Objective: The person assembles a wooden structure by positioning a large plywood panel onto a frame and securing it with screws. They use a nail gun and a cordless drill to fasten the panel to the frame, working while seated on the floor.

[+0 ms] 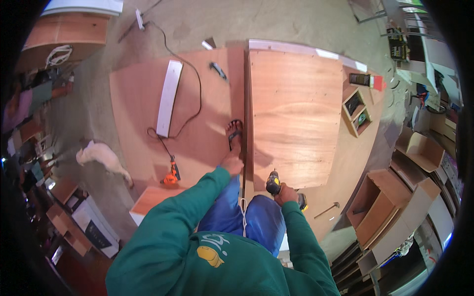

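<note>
In my right hand [286, 194] is a black and yellow cordless drill [273, 183], my fingers wrapped around its grip. Its bit points away from me, over the near edge of a plywood panel [296, 113]. Small dark screw or nail marks run along the panel's edges. My left hand [232, 163] is beside my left knee, just left of the panel's long side. Its fingers look curled in, and whatever they may hold is hidden. My sandalled foot [235, 132] rests on a larger wooden sheet [133, 98] beyond that hand.
An orange corded drill [172, 173], a white strip [169, 98] and a utility knife [217, 71] lie leftward. Right of the panel are a divided wooden box [356, 112], a dark and red box [366, 80] and a hammer [327, 209]. A pale dog [102, 157] is at left. Cabinet parts [380, 202] crowd the right.
</note>
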Demonstrator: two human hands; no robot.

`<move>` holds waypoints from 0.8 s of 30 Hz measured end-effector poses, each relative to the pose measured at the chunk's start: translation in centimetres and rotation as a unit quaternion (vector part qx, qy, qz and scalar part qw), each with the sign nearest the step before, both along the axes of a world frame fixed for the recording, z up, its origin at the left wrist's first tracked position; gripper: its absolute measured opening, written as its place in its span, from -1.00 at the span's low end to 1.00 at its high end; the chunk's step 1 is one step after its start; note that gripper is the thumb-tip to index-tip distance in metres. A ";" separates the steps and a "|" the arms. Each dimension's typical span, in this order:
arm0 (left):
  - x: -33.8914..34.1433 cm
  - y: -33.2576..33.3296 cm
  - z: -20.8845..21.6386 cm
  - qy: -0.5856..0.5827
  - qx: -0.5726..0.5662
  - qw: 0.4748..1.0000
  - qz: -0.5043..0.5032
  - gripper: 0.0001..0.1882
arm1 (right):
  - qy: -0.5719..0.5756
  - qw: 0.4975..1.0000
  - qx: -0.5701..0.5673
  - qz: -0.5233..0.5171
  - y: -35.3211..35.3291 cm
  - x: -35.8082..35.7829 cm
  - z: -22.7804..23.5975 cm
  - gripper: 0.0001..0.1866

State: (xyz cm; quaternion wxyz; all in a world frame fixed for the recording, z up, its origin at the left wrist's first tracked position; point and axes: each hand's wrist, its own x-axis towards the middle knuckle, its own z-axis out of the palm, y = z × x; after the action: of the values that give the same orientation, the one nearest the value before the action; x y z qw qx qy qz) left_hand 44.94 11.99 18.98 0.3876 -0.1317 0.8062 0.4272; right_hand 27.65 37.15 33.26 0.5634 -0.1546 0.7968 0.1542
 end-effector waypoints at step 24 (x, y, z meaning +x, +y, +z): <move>-7.1 -2.6 35.0 -0.100 0.337 0.885 0.305 0.10 | 0.031 0.749 -0.448 -0.487 -11.8 4.0 22.6 -0.68</move>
State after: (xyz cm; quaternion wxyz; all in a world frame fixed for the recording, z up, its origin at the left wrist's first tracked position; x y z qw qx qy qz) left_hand 37.89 9.44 54.01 0.3378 -0.2750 0.4908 0.7546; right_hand 31.67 25.34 55.86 0.4030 0.0248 0.7588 -0.5110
